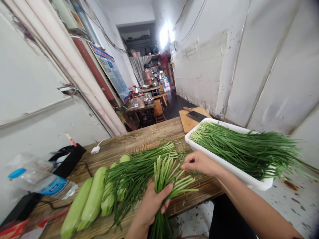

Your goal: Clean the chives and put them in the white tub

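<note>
Green stalks (pixel 163 174), gripped, partly hidden by left hand (pixel 155 200); lower ends cropped

A wooden table (pixel 161 130) bears pale green squashes (pixel 93 194), loose chives (pixel 144 161), a cutting board (pixel 187 124) and a white plug (pixel 95 150).

Your forearms (pixel 245 196) and fingers (pixel 166 192) are bare; toward five o'clock you wear black cloth (pixel 224 217), perhaps trousers, though it is partly cropped.
</note>
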{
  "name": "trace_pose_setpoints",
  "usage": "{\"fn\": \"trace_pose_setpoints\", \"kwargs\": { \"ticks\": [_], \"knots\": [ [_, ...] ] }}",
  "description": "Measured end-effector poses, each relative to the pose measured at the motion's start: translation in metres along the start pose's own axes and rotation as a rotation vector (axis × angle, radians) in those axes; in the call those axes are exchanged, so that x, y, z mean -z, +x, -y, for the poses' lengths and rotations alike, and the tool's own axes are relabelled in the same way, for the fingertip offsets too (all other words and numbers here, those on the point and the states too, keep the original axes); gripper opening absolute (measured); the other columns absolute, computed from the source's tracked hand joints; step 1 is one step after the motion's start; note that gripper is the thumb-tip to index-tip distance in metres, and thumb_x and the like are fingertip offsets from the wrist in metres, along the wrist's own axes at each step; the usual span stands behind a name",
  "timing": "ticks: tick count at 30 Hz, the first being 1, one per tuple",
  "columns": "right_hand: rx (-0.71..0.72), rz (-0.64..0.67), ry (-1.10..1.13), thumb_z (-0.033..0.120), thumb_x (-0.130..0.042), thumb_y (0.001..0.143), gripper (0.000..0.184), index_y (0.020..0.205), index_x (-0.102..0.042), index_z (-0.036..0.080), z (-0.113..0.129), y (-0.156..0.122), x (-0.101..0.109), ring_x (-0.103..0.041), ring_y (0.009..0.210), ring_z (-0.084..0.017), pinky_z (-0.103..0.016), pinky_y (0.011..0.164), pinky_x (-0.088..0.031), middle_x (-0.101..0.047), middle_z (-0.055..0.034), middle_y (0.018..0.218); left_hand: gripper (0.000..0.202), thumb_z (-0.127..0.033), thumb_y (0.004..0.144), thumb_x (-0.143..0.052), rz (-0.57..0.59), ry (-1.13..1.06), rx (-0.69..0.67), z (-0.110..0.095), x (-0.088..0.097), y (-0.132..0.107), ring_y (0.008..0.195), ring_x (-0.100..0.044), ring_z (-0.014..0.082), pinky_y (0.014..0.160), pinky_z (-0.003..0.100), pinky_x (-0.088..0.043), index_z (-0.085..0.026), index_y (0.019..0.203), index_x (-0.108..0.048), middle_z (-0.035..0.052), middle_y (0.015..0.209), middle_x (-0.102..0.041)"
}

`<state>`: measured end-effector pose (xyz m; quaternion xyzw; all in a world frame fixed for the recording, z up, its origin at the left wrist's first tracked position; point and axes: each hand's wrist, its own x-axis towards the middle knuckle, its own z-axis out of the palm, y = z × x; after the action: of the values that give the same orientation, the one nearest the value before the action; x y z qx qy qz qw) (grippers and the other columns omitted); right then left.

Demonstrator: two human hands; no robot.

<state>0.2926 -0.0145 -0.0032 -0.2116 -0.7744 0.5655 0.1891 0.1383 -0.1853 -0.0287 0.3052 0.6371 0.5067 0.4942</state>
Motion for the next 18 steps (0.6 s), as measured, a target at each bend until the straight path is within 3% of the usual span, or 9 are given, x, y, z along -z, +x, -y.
{"fn": "trace_pose_setpoints", "kwargs": {
  "ticks": [2,4,6,8,10,12,14,15,18],
  "knots": [
    [-0.038,-0.157,0.022,0.046,-0.068,0.07,0.038,0.054,-0.056,0.014,0.0,-0.004,0.004,-0.034,0.05,-0.008,-0.022,0.048,-0.026,-0.042,0.005,0.05,0.048,-0.052,0.062,-0.075,-0.043,-0.036,0.026,0.001,0.003,0.0,0.033,-0.039,0.0058,0.029,0.015,-0.027,-0.016,0.084,-0.052,-0.0078,0.044,-0.048],
    [-0.053,-0.214,-0.001,0.048,-0.062,0.075,0.042,0.051,-0.053,0.015,0.002,-0.006,0.003,-0.03,0.048,-0.008,-0.023,0.047,-0.023,-0.037,0.0055,0.048,0.049,-0.051,0.062,-0.076,-0.064,-0.054,0.038,0.003,0.006,0.002,0.032,-0.039,0.0059,0.029,0.015,-0.027,-0.017,0.087,-0.052,-0.0082,0.044,-0.048],
    [0.007,-0.136,-0.059,0.047,-0.06,0.078,0.04,0.055,-0.056,0.014,0.004,-0.005,-0.002,-0.035,0.052,-0.009,-0.023,0.049,-0.026,-0.042,0.004,0.053,0.049,-0.051,0.063,-0.075,-0.058,-0.048,0.029,0.003,0.008,0.003,0.032,-0.038,0.0059,0.029,0.015,-0.026,-0.016,0.088,-0.051,-0.0082,0.043,-0.049],
    [0.082,0.048,-0.097,0.043,-0.063,0.077,0.034,0.06,-0.061,0.014,0.004,-0.003,-0.009,-0.04,0.057,-0.01,-0.022,0.052,-0.029,-0.048,0.0026,0.059,0.048,-0.051,0.064,-0.074,-0.047,-0.033,0.016,0.003,0.007,0.003,0.031,-0.038,0.0057,0.028,0.015,-0.026,-0.016,0.088,-0.051,-0.0083,0.042,-0.048],
    [0.074,0.152,-0.091,0.041,-0.066,0.075,0.031,0.06,-0.063,0.014,0.004,-0.001,-0.012,-0.04,0.057,-0.01,-0.022,0.052,-0.029,-0.048,0.0028,0.058,0.047,-0.051,0.064,-0.074,-0.034,-0.025,0.01,0.001,0.005,0.002,0.031,-0.036,0.0051,0.029,0.015,-0.026,-0.016,0.087,-0.051,-0.0084,0.042,-0.048],
    [0.041,-0.002,-0.081,0.041,-0.063,0.077,0.036,0.055,-0.061,0.013,0.005,0.001,-0.012,-0.039,0.054,-0.01,-0.023,0.051,-0.03,-0.044,0.0031,0.053,0.046,-0.051,0.065,-0.073,-0.027,-0.032,0.013,-0.002,0.002,0.001,0.031,-0.036,0.0051,0.029,0.015,-0.026,-0.016,0.086,-0.051,-0.0085,0.042,-0.047],
    [0.1,-0.156,-0.082,0.041,-0.062,0.079,0.035,0.059,-0.064,0.013,0.008,0.0,-0.01,-0.045,0.06,-0.012,-0.024,0.057,-0.036,-0.051,0.0008,0.06,0.046,-0.05,0.064,-0.074,-0.025,-0.046,0.014,-0.006,-0.001,0.0,0.032,-0.037,0.0053,0.029,0.015,-0.026,-0.016,0.086,-0.052,-0.0084,0.043,-0.047],
    [0.142,-0.152,-0.075,0.04,-0.064,0.078,0.031,0.064,-0.067,0.014,0.011,-0.001,-0.01,-0.049,0.066,-0.013,-0.025,0.062,-0.038,-0.055,-0.0006,0.066,0.046,-0.05,0.064,-0.074,-0.028,-0.049,0.015,-0.007,-0.003,0.0,0.032,-0.037,0.0053,0.029,0.015,-0.026,-0.016,0.086,-0.052,-0.0084,0.043,-0.047],
    [0.175,0.022,-0.004,0.039,-0.074,0.069,0.026,0.076,-0.072,0.014,0.018,-0.004,-0.015,-0.053,0.071,-0.014,-0.025,0.066,-0.042,-0.06,-0.0022,0.076,0.044,-0.051,0.064,-0.073,-0.021,-0.023,0.007,-0.009,-0.005,0.001,0.03,-0.034,0.0046,0.029,0.015,-0.024,-0.016,0.082,-0.053,-0.0083,0.039,-0.046]
  ]
}}
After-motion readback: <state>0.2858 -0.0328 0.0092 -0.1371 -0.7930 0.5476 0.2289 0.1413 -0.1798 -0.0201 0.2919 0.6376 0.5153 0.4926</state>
